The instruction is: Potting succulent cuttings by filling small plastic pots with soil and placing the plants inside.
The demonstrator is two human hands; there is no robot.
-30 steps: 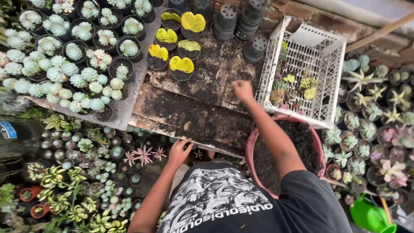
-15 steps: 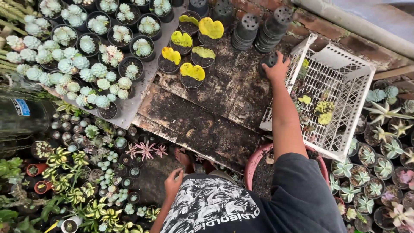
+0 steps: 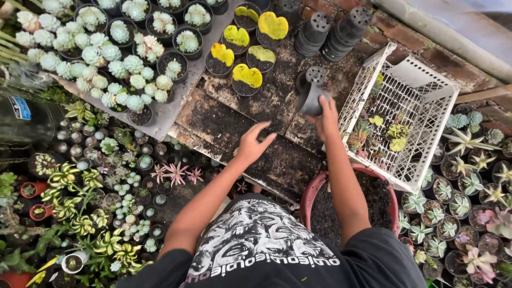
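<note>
Soil-strewn boards (image 3: 250, 133) lie under the open left hand (image 3: 252, 144); right hand (image 3: 325, 120) grips black pots (image 3: 311, 90) beside a white crate (image 3: 426, 101).

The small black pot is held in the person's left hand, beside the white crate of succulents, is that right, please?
Not quite: the head view shows the small black pot held in the right hand, beside the white crate of succulents. The left hand is open and holds nothing.

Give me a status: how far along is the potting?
Done: five small black pots with yellow heart-shaped cacti stand on the soiled board. In hand: right hand holds an empty black plastic pot; left hand hovers open. Left: loose succulents in the white plastic crate, black pot stacks.
</note>
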